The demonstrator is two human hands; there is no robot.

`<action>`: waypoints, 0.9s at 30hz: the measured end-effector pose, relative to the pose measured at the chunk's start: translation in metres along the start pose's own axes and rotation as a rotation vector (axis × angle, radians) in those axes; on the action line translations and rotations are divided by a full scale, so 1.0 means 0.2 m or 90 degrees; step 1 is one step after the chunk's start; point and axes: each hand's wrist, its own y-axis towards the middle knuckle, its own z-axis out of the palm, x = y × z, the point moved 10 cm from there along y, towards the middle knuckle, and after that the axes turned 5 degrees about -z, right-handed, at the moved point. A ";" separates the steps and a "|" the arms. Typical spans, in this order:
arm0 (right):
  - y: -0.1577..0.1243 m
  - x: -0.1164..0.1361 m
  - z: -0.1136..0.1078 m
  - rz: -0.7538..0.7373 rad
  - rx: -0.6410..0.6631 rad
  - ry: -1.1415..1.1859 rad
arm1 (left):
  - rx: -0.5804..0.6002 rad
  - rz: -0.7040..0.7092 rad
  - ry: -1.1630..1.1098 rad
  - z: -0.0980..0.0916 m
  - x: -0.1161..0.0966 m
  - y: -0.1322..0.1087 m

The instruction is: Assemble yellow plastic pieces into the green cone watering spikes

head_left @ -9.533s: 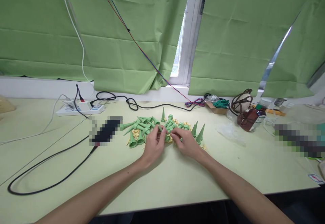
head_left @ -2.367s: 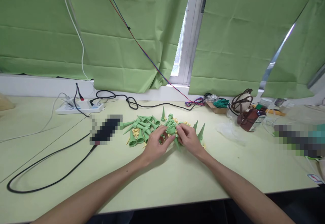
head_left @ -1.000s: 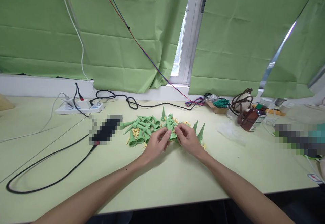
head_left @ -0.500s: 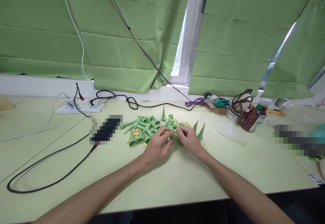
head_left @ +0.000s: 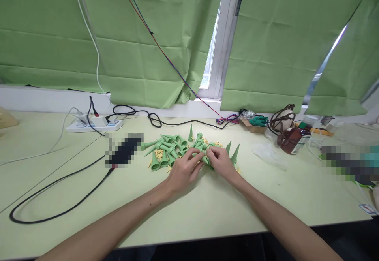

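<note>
Green cone point(head_left: 205, 160), gripped in our left hand point(head_left: 182, 170), should be steady for our pinching right hand point(head_left: 220, 162), its content hidden.

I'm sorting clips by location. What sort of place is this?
Probably an indoor workbench by a curtained window: a pale table holds a power strip and heaped green cones, with green curtains behind.

Green cones point(head_left: 154, 161): smooth satin plastic | small yellow pieces point(head_left: 160, 154): matt plastic | tabletop point(head_left: 207, 209): smooth, faint sheen | curtains point(head_left: 142, 63): creased matt cloth | bottle point(head_left: 291, 142): glossy | box point(head_left: 252, 127): plain cardboard
</note>
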 end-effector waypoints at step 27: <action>-0.02 0.01 0.01 -0.014 -0.006 0.158 | 0.147 -0.416 -0.629 0.17 0.18 0.01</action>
